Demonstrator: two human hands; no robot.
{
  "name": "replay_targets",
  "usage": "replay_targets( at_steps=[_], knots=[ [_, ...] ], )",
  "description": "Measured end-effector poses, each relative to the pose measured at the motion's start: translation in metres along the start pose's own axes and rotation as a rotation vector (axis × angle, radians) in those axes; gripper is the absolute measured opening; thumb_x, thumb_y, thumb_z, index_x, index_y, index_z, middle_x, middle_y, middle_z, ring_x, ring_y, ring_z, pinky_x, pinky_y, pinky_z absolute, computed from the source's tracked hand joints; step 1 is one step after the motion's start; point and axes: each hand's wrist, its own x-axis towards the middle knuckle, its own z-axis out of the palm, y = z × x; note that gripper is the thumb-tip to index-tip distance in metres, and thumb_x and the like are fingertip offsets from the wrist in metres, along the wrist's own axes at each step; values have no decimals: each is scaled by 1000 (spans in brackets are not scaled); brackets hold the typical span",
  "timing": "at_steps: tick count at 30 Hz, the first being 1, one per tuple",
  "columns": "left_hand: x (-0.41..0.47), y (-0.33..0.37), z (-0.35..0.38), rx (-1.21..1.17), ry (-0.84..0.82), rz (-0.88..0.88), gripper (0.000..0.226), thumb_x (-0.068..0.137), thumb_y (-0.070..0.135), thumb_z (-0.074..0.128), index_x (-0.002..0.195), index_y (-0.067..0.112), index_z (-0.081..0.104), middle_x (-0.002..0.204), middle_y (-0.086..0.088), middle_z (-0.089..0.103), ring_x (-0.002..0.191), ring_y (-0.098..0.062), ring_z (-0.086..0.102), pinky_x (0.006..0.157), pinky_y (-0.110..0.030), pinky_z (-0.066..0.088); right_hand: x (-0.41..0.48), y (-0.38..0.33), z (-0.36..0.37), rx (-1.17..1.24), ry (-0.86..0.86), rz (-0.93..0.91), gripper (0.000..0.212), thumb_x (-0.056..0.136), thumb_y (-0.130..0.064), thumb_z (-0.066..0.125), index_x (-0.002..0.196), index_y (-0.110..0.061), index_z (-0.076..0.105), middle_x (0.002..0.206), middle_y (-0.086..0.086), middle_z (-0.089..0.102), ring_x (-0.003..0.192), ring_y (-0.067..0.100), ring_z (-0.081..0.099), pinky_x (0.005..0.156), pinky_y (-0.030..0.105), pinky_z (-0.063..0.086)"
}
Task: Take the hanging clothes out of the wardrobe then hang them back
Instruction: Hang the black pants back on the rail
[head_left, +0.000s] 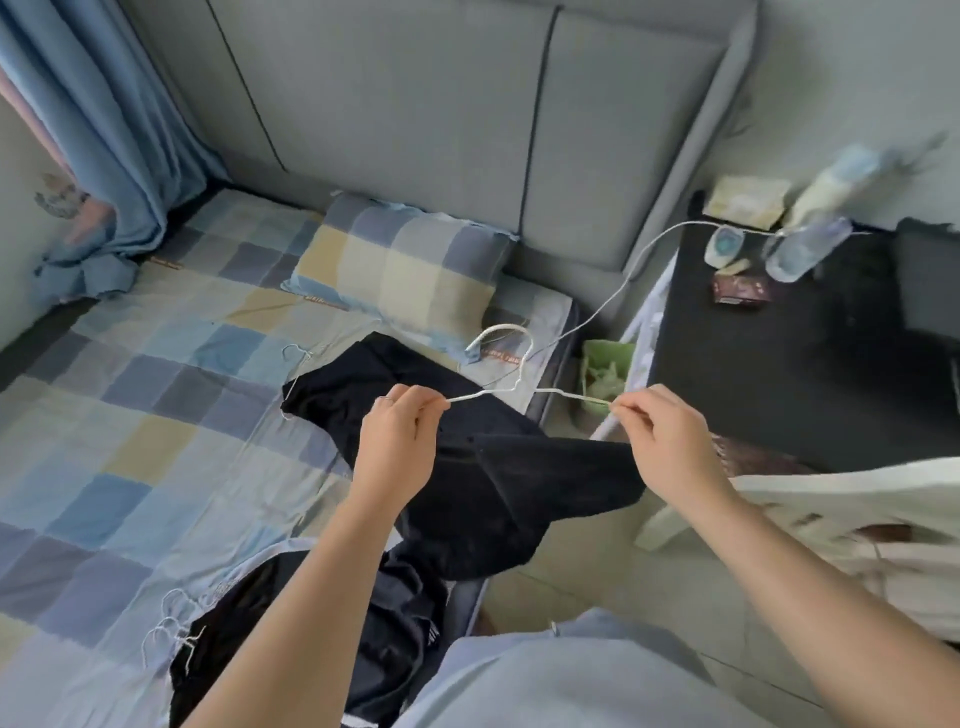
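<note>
I hold a thin white wire hanger level above the bed, its hook pointing away toward the pillow. My left hand pinches its left arm end and my right hand pinches its right arm end. Below the hanger a black garment lies spread on the bed's right edge, partly draping over the side. More dark clothes with white hangers lie heaped on the bed near my body. No wardrobe is in view.
The bed has a blue and yellow checked sheet and a matching pillow against a grey headboard. A black nightstand at right carries bottles and small items, with a white cable trailing off it. A blue curtain hangs at left.
</note>
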Motion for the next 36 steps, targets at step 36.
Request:
replay_targets(
  at_steps=[36],
  knots=[
    [-297, 520, 363, -161, -878, 763, 17, 103, 24, 50, 90, 27, 60, 75, 11, 56, 70, -7, 51, 85, -39, 43, -400, 237, -470, -19, 360, 602, 30, 96, -29, 59, 78, -6, 64, 66, 4, 60, 53, 13, 48, 57, 29, 42]
  ],
)
